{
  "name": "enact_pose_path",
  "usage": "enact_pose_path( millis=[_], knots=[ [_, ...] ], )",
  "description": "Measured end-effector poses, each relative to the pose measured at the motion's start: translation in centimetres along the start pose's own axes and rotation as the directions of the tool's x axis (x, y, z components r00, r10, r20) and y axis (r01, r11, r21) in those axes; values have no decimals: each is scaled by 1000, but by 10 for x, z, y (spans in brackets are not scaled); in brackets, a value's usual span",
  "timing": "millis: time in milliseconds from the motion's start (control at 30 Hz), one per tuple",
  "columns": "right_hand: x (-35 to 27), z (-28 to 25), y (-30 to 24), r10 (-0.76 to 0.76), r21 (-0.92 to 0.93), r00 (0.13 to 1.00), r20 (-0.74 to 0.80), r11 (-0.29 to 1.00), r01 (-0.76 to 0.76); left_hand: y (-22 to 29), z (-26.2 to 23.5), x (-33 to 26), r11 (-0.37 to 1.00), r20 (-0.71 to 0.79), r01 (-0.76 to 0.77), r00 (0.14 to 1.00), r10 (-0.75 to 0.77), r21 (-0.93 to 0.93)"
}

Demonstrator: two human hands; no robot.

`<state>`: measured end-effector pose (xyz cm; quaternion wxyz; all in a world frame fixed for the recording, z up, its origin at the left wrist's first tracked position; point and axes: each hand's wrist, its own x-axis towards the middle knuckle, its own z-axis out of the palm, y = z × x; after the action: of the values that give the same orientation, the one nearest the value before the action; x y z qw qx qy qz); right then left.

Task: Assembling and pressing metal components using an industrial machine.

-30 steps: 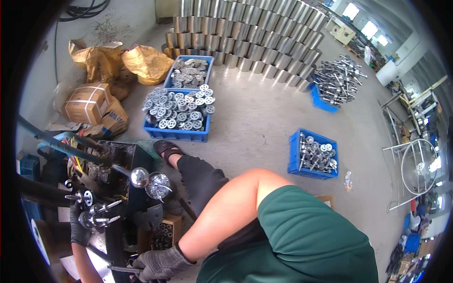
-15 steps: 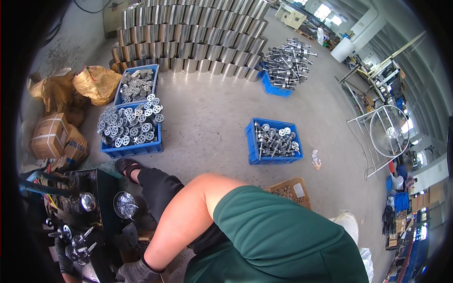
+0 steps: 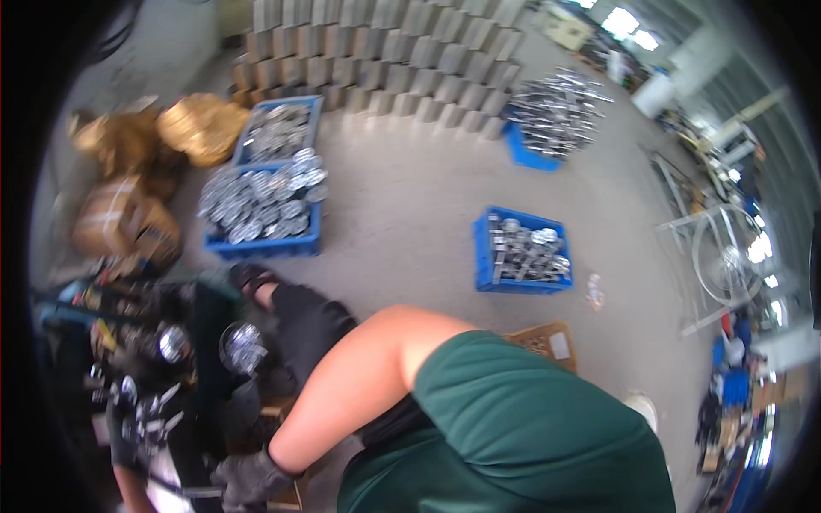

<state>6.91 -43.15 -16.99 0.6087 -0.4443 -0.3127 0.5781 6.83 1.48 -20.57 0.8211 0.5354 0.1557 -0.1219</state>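
My right hand [image 3: 252, 479], in a grey glove, is closed at the lower left around the end of a thin rod [image 3: 201, 492]. The rod points left toward the bench; blur hides its exact kind. My left hand [image 3: 124, 434], in a dark glove, is at the far left beside several metal shafts with round discs [image 3: 158, 419]. Its fingers are hidden and smeared, so its grip is unclear. A shiny round metal knob [image 3: 174, 344] sits on the dark machine, next to a round bowl [image 3: 244, 349] of shiny metal bits.
Blue crates of metal discs [image 3: 261, 248] and shaft parts [image 3: 523, 286] stand on the floor. Another blue crate [image 3: 532, 154] is heaped with shafts. Steel cylinders [image 3: 376, 73] are stacked at the back. Sacks [image 3: 203, 128] and a carton [image 3: 107, 222] lie left; a brown tray [image 3: 560, 346] is nearby.
The whole view has shifted, moving the scene to the right and blurring it. A thin rod now shows at my right hand. My left forearm shows more at the lower left.
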Motion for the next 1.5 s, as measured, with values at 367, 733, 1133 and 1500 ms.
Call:
enact_pose_path(
  millis=[367, 733, 1133, 1500],
  knots=[
    [-32, -27, -37, 210, 22, 971, 119, 977, -214, -9, 95, 25, 999, -381, -33, 924, 43, 34],
    [-28, -29, -37, 249, 63, 960, 125, 964, -258, 1, 115, 38, 960, -449, -45, 889, -88, -278],
    [-28, -21, -26, 279, 80, 945, 169, 952, -296, 2, 124, 27, 996, -582, -74, 813, 37, -40],
    [-24, -24, -18, 277, 63, 948, 155, 955, -290, -8, 88, 56, 975, -513, -166, 856, 67, -149]
  ],
)
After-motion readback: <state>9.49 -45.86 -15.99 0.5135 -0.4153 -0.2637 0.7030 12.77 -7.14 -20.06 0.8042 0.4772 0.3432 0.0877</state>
